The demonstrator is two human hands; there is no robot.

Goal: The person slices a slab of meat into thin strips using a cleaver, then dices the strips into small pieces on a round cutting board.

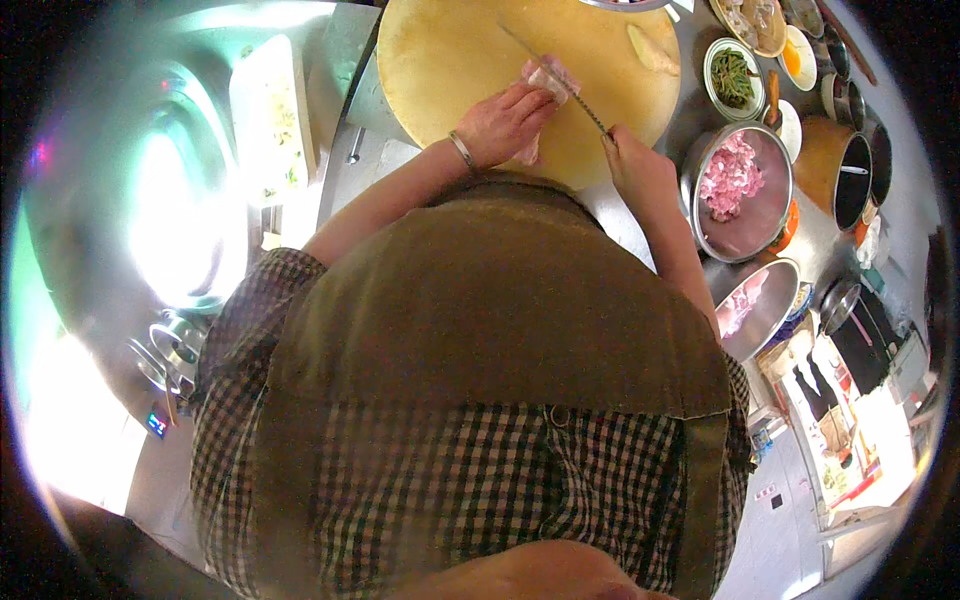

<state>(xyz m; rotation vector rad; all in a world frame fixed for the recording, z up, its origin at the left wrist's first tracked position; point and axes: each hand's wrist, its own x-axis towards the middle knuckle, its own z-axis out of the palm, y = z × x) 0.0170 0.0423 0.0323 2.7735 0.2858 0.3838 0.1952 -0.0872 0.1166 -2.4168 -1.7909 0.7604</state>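
Note:
My left hand, with a bracelet at the wrist, presses a piece of raw pink meat onto a round yellow cutting board. Part of the meat is hidden under the fingers, and a paler strip shows below the hand. In my right hand is the handle of a knife. Its blade slants across the meat, close to my left fingertips; whether it is cutting in, I cannot tell. A pale piece of food, possibly ginger, lies on the board's right side.
Right of the board stand a steel bowl of chopped pink meat, another steel bowl with meat, a plate of green vegetables and a brown pot. On the left are a white tray and a shiny basin. A person appears lower right.

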